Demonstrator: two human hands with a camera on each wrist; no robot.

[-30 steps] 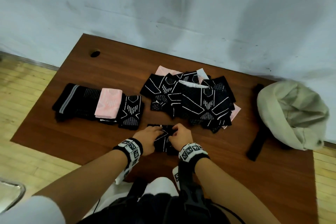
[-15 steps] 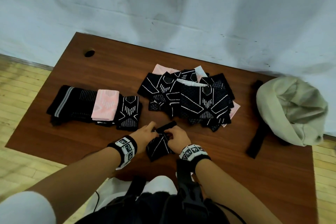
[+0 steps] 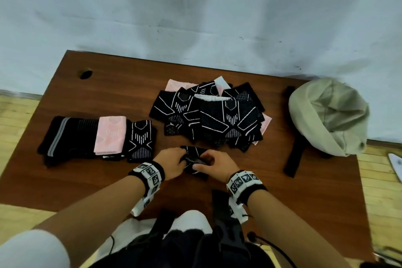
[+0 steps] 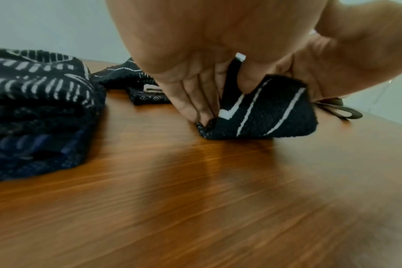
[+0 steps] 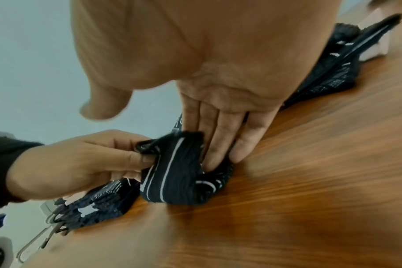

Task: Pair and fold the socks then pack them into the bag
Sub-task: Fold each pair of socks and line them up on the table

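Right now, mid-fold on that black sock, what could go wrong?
1. Both hands, left hand and right hand, pinch the black sock half folded; releasing early may let it spring open.
2. The unsorted pile lies just behind it, so the fold could snag a loose sock.
3. The bag slumps at the table edge and may slide during packing.

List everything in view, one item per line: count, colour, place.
sock being folded: one bundle, black with white lines, near table edge, between both hands
loose sock heap: count unclear, black-and-white with some pink, table centre
folded socks: a row, black and one pink, table left
bag: one, beige, table right
strap: one, black, beside the bag
table: one, brown wood
left hand: grips the sock
right hand: presses and holds the sock
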